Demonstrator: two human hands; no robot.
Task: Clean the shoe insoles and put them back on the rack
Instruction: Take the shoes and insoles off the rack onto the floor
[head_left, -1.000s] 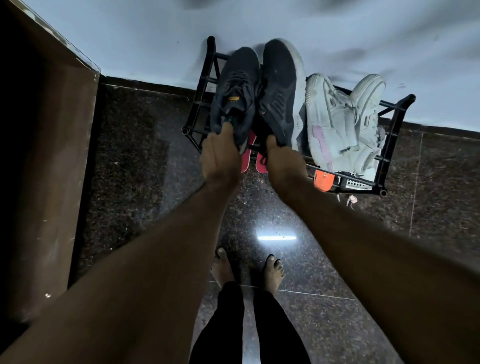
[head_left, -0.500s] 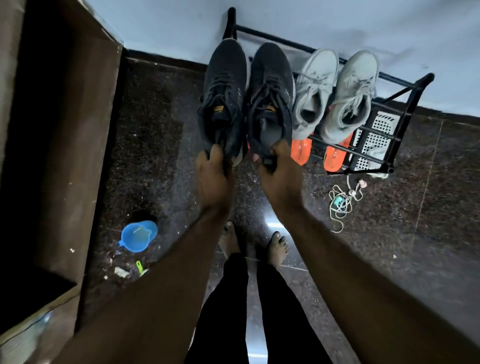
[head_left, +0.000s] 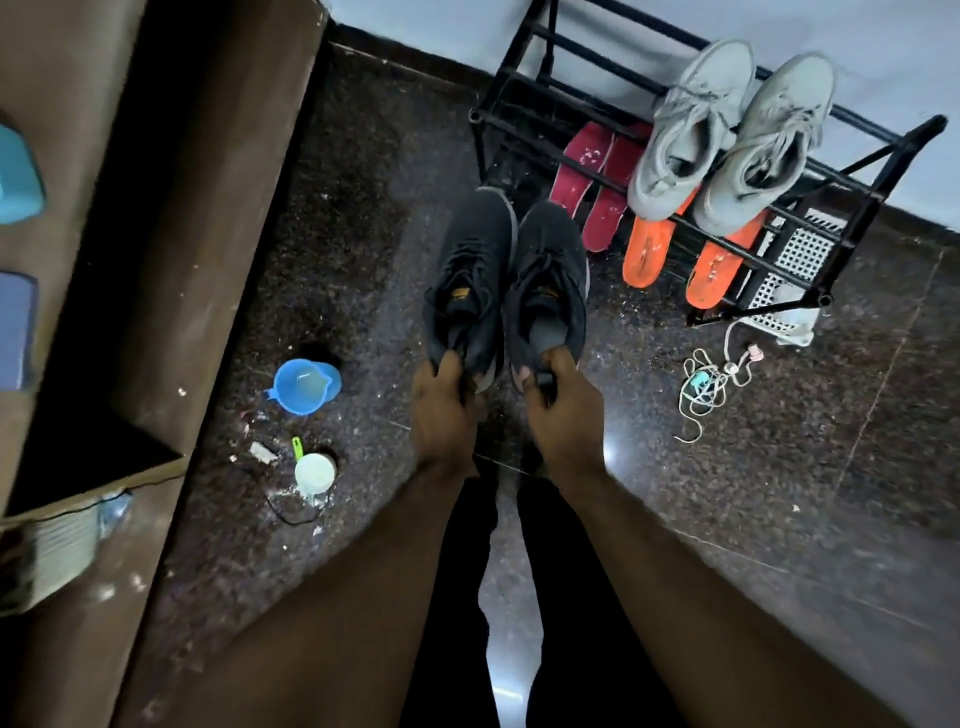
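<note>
Against the pale wall stands the black metal rack (head_left: 524, 130), its upper left bars now bare: a second ago the pair of black shoes sat up there, and now it is off the rack, out over the dark speckled floor (head_left: 779, 467). A pair of grey sneakers (head_left: 727, 140) is the only thing left on the top tier, with red insoles (head_left: 597, 182) and orange insoles (head_left: 670, 249) showing through the bars on the tier below.

The left black shoe (head_left: 467, 280) hangs toe-away from the person's left hand (head_left: 441, 410), whose fingers are pinched tight on its heel. The right hand (head_left: 561, 410) is clamped the same way on the heel of the right black shoe (head_left: 550, 291), its pale lining open to view. The two shoes hang side by side, almost touching.

Down by the brown cabinet (head_left: 182, 234) wait a blue mug (head_left: 304, 387) holding what looks like water and a small white cup (head_left: 314, 474) with a green handle. With the shoes lifted clear, I judge the cleaning is only about to start, and the insoles inside them have yet to come out. A tangle of cord (head_left: 706, 389) lies near the rack's foot.
</note>
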